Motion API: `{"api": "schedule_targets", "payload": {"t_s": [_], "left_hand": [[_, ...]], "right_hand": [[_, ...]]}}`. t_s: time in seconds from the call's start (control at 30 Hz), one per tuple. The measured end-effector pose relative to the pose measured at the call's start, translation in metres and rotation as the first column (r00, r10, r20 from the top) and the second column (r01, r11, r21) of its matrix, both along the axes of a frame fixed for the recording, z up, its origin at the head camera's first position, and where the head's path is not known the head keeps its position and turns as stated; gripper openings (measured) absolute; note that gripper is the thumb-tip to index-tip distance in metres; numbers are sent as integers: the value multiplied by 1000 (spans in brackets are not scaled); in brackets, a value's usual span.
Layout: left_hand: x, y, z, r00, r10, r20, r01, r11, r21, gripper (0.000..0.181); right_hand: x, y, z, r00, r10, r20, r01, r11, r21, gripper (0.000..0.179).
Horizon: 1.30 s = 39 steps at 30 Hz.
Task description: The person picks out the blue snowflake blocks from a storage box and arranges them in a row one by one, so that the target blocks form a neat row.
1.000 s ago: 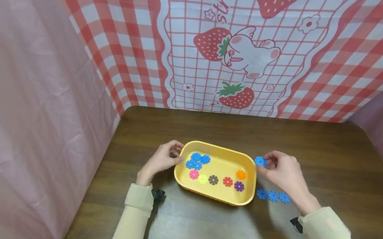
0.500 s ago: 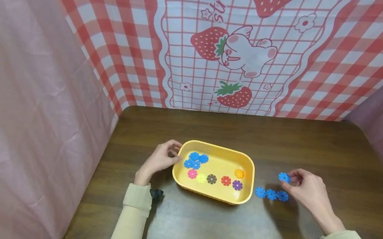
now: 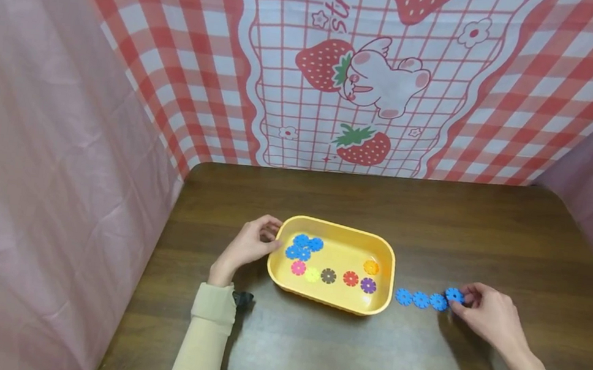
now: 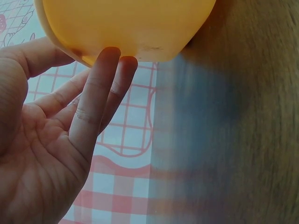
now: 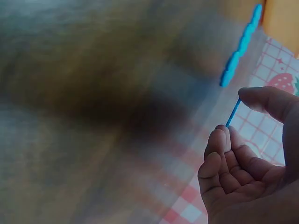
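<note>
My right hand (image 3: 493, 320) pinches a blue notched plastic disc (image 3: 454, 295) between thumb and fingertips, at the right end of a row of three like blue discs (image 3: 420, 299) on the table. In the right wrist view the held disc (image 5: 233, 112) shows edge-on, a short gap from the row (image 5: 239, 49). My left hand (image 3: 247, 247) holds the left end of a yellow plastic basin (image 3: 326, 303), thumb at the rim and fingers against the outer wall (image 4: 131, 28). Inside lie several blue discs (image 3: 301, 247) and pink, yellow, dark brown, red, purple and orange ones.
The brown wooden table (image 3: 341, 363) stretches around the basin. A red-and-white checked strawberry cloth (image 3: 364, 82) hangs at the back, with pink curtains (image 3: 56, 149) to the left and right. Each wrist wears a dark device.
My right hand has carried the blue disc from beside the basin's right rim, rightward and down to the row's right end. The left hand stays on the basin.
</note>
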<state>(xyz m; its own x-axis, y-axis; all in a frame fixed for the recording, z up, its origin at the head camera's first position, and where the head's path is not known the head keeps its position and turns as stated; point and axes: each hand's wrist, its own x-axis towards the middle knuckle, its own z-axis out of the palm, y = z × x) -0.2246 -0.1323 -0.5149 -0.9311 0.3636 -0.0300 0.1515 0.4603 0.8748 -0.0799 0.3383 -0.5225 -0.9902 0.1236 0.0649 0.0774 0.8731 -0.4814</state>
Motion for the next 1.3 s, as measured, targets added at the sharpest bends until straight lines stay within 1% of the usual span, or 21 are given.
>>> {"api": "schedule_targets", "payload": {"t_s": [0.17, 0.43, 0.57, 0.77, 0.9, 1.07, 1.17, 1.3], "left_hand": [[0, -1, 0, 1000, 4, 4, -4, 1000, -6, 35], [-1, -1, 3, 1000, 3, 1, -3, 1000, -4, 36], [-1, -1, 5, 1000, 5, 6, -5, 1000, -1, 35], [0, 0, 5, 1000, 5, 14, -5, 1000, -11, 36], [0, 0, 4, 1000, 3, 5, -3, 1000, -6, 36], [0, 0, 3, 1000, -2, 0, 2, 1000, -6, 35], [0, 0, 2, 1000, -3, 3, 3, 1000, -13, 35], [0, 0, 1, 1000, 0, 2, 0, 1000, -15, 36]], "right_hand": [[3, 4, -4, 1000, -1, 6, 1, 1000, 7, 36], [3, 5, -5, 999, 23, 48, -23, 1000, 1, 36], [2, 6, -6, 999, 19, 51, -19, 1000, -5, 36], [2, 6, -6, 997, 10, 79, -9, 1000, -6, 39], [2, 4, -2, 998, 2, 66, -1, 1000, -6, 38], [-2, -1, 7, 1000, 1, 24, -1, 1000, -3, 31], [-6, -3, 13, 1000, 14, 24, -14, 1000, -4, 35], [-10, -5, 21, 998, 33, 47, -32, 999, -9, 46]]}}
